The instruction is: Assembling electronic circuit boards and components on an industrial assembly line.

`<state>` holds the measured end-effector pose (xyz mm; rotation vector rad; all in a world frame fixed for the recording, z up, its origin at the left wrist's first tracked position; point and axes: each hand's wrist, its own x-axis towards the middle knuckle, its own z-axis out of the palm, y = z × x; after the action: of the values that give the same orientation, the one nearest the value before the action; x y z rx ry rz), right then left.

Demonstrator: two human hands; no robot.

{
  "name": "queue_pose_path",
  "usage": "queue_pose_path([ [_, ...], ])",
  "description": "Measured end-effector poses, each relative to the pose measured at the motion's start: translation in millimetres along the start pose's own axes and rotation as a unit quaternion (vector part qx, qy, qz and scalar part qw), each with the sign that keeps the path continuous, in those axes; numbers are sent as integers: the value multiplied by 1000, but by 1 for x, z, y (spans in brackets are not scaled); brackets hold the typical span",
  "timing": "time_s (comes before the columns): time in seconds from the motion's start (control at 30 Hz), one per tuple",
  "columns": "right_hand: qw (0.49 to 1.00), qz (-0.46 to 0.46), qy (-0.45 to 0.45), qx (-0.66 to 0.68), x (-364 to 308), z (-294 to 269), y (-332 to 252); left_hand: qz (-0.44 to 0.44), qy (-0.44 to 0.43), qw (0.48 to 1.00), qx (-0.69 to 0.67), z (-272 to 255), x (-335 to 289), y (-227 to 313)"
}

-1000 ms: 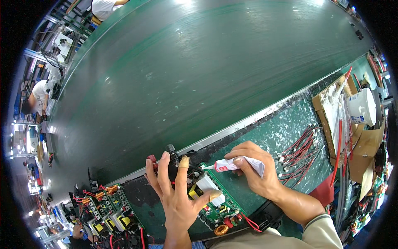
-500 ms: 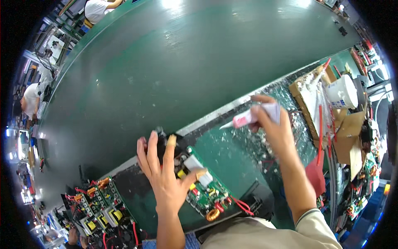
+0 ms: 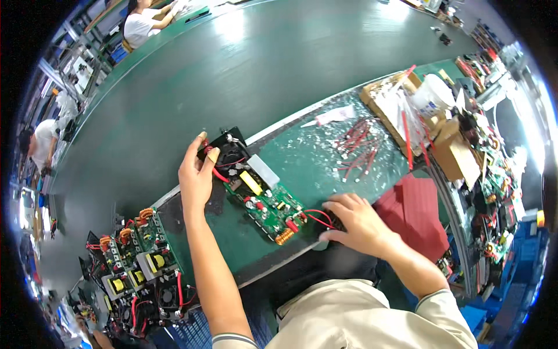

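A green circuit board (image 3: 264, 212) with a grey block, a yellow transformer and a copper coil lies slanted on the bench. At its far end stands a black fan panel (image 3: 235, 145), wired in red. My left hand (image 3: 196, 177) pinches the left edge of that panel between thumb and fingers. Two red wires (image 3: 319, 216) run from the board's near end to a dark end panel (image 3: 333, 218), mostly hidden by my right hand (image 3: 363, 225), whose fingers and thumb close round it. Beyond the board, a white and pink glue tube (image 3: 336, 116) lies on the bench, touched by neither hand.
Loose short red wires (image 3: 357, 145) lie right of the board. Further right are a cardboard tray (image 3: 383, 119), a white bucket (image 3: 431, 96) and dark red sheets (image 3: 414, 212). More assembled boards (image 3: 139, 256) are stacked at left. A wide green belt (image 3: 261, 70) runs beyond; a co-worker (image 3: 142, 26) sits across it.
The glue tube has left my right hand and lies on the bench. That hand has come down to the board's near end. My left hand has shifted up and left onto the fan panel's edge.
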<state>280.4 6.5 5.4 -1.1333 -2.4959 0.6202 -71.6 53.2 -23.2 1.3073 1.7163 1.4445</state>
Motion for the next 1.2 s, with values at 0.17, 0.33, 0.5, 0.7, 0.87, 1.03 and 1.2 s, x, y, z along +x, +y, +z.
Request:
queue_pose_path([
  [0.17,994,14,-51,-94,3,2,-16,-20,35,996,80,-15,-31,10],
  [0.33,928,-231,-25,-292,81,-15,-31,39,227,967,111,-51,-115,-5],
  [0.5,916,-270,72,-286,132,2,-5,-40,273,955,106,-45,-198,5],
  [0.7,973,24,-25,-230,98,-50,72,-11,266,964,4,-14,-287,21],
  [0.87,985,-91,-32,-146,50,-42,101,-158,-398,900,-83,10,-328,41],
  [1.03,958,-147,-30,-243,45,-26,99,-127,-482,864,-77,23,-316,48],
  [1.2,951,-191,-6,-244,44,-32,113,-28,-522,851,-44,47,-290,56],
])
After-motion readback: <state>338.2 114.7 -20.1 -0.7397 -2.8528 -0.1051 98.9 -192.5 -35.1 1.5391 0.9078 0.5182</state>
